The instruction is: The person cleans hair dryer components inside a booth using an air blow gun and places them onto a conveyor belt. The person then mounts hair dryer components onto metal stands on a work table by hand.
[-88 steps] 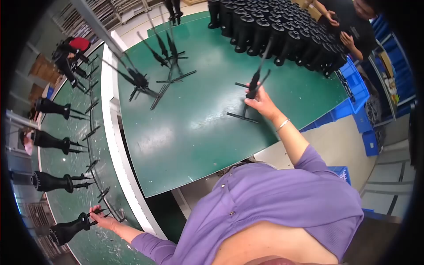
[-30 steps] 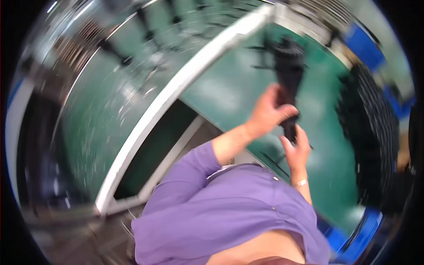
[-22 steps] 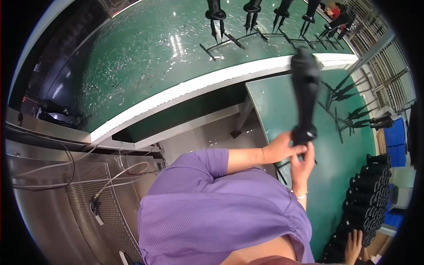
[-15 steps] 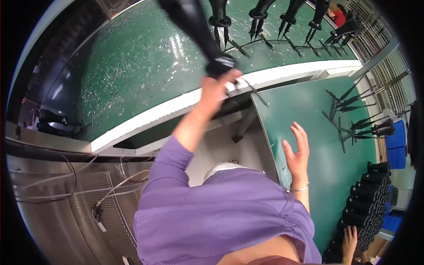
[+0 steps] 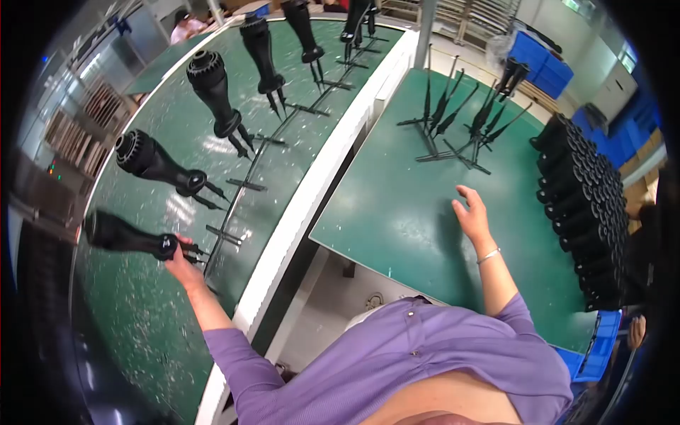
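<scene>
At the left, my left hand (image 5: 185,263) grips the narrow end of a black flared part (image 5: 124,235) on a pronged stand, over the green line surface (image 5: 159,312). Its wide end points left. Further along the line stand similar black parts, among them one with a toothed rim (image 5: 159,164). My right hand (image 5: 473,212) is over the green table (image 5: 397,241), fingers apart and holding nothing. Beyond it on the table are several bare pronged stands (image 5: 435,127).
Many black parts (image 5: 584,205) stand packed at the table's right side. A white rail (image 5: 312,177) divides line and table. Blue bins (image 5: 542,60) are at the back, another (image 5: 602,347) lower right. Another person's hand (image 5: 637,331) shows at the right edge.
My left hand has carried the black part from beside my right hand over to the line at the left. My right hand has let go and opened. The view has turned.
</scene>
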Motion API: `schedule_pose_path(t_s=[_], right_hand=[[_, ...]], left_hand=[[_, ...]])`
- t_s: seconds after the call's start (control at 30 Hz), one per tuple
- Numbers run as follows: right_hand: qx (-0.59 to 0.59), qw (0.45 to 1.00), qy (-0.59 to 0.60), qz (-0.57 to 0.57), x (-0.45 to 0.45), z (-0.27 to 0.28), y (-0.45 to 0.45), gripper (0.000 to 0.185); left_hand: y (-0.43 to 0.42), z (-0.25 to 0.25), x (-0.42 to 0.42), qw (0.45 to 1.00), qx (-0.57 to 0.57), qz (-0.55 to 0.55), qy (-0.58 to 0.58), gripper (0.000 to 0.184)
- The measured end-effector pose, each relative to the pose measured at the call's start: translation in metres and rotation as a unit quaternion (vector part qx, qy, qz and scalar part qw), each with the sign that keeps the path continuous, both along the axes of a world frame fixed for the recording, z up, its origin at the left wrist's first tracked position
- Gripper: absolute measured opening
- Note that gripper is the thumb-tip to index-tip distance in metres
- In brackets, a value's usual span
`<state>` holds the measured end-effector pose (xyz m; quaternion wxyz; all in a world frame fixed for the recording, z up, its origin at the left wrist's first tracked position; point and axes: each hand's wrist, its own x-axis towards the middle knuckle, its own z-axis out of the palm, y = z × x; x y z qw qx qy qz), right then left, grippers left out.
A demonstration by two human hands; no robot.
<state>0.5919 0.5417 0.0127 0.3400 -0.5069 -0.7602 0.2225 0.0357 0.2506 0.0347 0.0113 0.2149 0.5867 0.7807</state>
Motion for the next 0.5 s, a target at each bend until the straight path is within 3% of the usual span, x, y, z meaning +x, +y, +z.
schedule_pose_path(t_s=[0.1,0.3,0.43,0.5], right_hand=[[-0.015,0.995,0.062,-0.074,0.019,-0.024,0.042,0.055],[0.042,0.976,0.078,-0.198,0.030,-0.030,0.145,0.079],[0.062,0.960,0.019,-0.272,0.024,-0.004,0.177,0.075],[0.075,0.966,0.108,-0.222,0.023,0.002,0.192,0.069]], left_hand=[[0.012,-0.002,-0.006,1.000,0.021,-0.021,-0.006,0.017],[0.045,-0.002,-0.017,0.999,-0.014,-0.042,0.012,0.019],[0.075,0.003,-0.016,0.999,0.010,-0.037,-0.001,0.019],[0.088,-0.006,-0.034,0.999,0.009,-0.046,0.004,0.019]])
